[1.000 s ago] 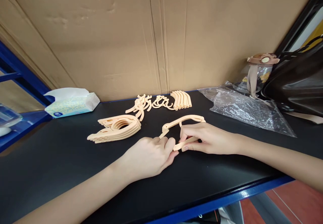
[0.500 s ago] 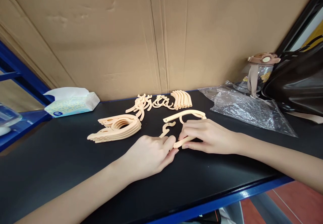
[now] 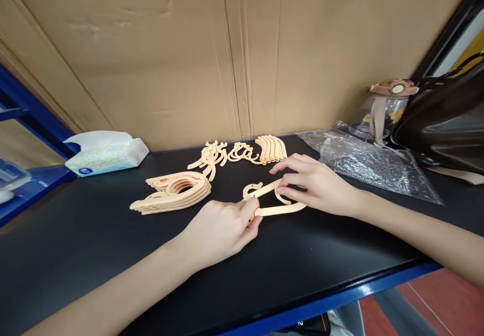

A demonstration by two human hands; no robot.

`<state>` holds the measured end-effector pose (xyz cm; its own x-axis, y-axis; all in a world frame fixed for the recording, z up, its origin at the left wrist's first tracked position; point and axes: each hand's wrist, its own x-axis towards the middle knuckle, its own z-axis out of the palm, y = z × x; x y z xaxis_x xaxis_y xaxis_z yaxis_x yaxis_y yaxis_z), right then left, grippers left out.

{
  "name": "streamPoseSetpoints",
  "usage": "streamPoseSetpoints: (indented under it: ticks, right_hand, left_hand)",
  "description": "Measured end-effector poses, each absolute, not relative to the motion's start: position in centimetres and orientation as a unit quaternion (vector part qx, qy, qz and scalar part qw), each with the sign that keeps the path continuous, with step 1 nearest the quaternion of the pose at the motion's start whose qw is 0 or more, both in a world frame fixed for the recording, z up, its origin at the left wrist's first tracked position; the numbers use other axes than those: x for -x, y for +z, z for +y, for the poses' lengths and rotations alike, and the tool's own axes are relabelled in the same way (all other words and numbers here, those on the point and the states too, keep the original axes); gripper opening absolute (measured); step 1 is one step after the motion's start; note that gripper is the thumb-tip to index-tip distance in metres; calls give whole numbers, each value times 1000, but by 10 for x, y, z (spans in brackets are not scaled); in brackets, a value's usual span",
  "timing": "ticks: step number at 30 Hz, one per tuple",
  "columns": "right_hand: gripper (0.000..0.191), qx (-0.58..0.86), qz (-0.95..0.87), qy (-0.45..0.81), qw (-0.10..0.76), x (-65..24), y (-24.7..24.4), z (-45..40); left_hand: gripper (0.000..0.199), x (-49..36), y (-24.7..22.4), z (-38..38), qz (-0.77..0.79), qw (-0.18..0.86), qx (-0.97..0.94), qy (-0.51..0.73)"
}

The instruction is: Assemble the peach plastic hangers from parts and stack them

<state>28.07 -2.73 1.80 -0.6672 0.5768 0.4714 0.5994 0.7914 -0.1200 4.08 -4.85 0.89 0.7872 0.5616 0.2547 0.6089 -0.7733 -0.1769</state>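
A cream plastic folding hanger is in front of me, with its arms folded toward one another and its small hook on the far side. My left hand pinches the joint end, where hook and arms meet; the fingers hide part of it. On the far arm, the thumb and a finger of my right hand hold on, while its index finger is stretched out above. To the left lies a neat stack of cream hangers.
Behind the hands lie a heap of loose hooks and pieces, several ring-shaped hooks and a row of curved arms. A tissue pack sits at left. Clear plastic bag, bottle and dark bag occupy the right.
The hanger's far arm has swung in toward the hook and the near arm. My right hand has moved from the near arm to the far one, its fingers spreading.
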Motion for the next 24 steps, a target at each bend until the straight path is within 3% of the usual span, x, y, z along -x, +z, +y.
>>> streamPoseSetpoints:
  ticks: [24]
  right_hand:
    - [27,360,-915,44,179,-280,12,-21]
  left_hand:
    - [17,-43,12,-55,-259,74,962,-44]
